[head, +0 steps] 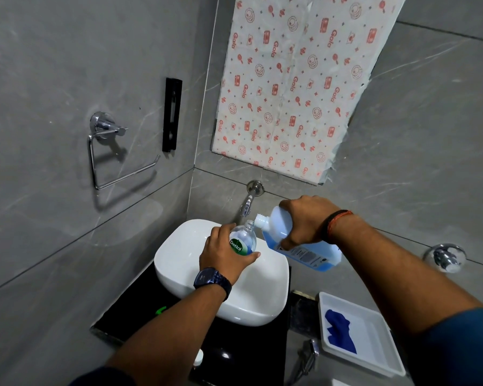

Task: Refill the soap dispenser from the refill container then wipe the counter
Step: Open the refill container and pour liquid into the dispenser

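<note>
Now the grey tiled walls (430,135) closed in a small washroom, with patterned paper (296,87) stuck up over the tap (247,203). Below it, a white sink (176,263) sat on a black counter (123,316). A white tray (374,330) stood off to the right with a blue cloth (339,331) lying in it, likely for the wiping still to come.

The refill container (299,246) was the bigger of the 2 bottles. It was held tipped over the sink, its open white spout just beside the mouth of the soap dispenser (244,238). It was partly full of blue soap, so it probably felt heavy and sloshy. The right hand (304,218) was wrapped around its upper part, a grip that looked firm. Holding it high up near the neck seemed best for aiming.

The soap dispenser was small, clear and nearly empty, so it was likely light and easy to knock. Wet soap could make it slippery. The left hand (223,252) was closed around its body, holding it over the sink. No soap could be seen flowing yet.
</note>
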`<act>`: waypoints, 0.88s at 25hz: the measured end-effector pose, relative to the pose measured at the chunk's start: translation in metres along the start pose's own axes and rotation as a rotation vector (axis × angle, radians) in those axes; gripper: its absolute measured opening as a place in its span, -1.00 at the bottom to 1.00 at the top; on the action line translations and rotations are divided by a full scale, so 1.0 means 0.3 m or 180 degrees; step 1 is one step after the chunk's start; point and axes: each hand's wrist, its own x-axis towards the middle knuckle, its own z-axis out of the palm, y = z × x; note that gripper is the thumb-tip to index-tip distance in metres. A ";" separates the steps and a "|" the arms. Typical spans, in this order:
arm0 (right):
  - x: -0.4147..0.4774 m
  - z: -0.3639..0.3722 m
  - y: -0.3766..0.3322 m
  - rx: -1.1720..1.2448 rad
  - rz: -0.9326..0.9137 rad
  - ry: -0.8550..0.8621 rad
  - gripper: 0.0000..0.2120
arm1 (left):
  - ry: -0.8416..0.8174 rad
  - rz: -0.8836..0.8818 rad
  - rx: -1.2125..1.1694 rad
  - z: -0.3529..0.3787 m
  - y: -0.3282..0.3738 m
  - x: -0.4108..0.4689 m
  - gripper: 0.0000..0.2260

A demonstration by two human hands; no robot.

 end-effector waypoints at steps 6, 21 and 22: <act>-0.005 0.119 0.013 0.1332 0.0283 0.0389 -0.35 | 0.0172 0.0010 -0.0364 -0.024 -0.016 0.037 -0.31; -0.110 0.874 -0.306 0.4131 0.0559 0.0254 -0.40 | 0.0621 -0.0686 0.0145 -0.117 -0.645 -0.175 -0.33; -0.118 0.923 -0.331 0.4159 0.0551 0.0226 -0.40 | 0.0657 -0.0713 0.0179 -0.115 -0.689 -0.192 -0.32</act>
